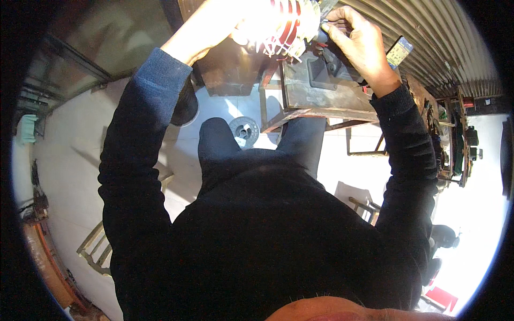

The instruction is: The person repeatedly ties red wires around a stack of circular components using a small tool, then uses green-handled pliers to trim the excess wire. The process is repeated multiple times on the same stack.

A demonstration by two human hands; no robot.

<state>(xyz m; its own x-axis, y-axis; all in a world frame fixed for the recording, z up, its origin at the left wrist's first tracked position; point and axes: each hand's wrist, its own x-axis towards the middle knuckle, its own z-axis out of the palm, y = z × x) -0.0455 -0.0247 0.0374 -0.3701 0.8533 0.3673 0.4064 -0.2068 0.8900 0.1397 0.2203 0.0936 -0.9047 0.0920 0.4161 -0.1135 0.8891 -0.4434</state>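
Observation:
At the top of the head view, my left hand (217,27) reaches in against a white bundle with dark red bands (289,27). It looks like wound coils, with thin white strips sticking out along its lower edge. Strong glare washes out the fingers of that hand, so their grip does not show. On the bundle's right side my right hand (358,43) is closed, thumb and forefinger pinched together at a small dark piece (323,35). What the pinch holds is too small to name. A grey flat strip (327,7) rises just above those fingertips.
Below my right hand stands a worn wooden table (342,101) with a dark tray (321,75) on it. A phone-like screen (399,52) is beside my right wrist, before a corrugated wall (450,43). A spool (244,132) lies on the floor between my knees; a wooden stool (96,249) is at left.

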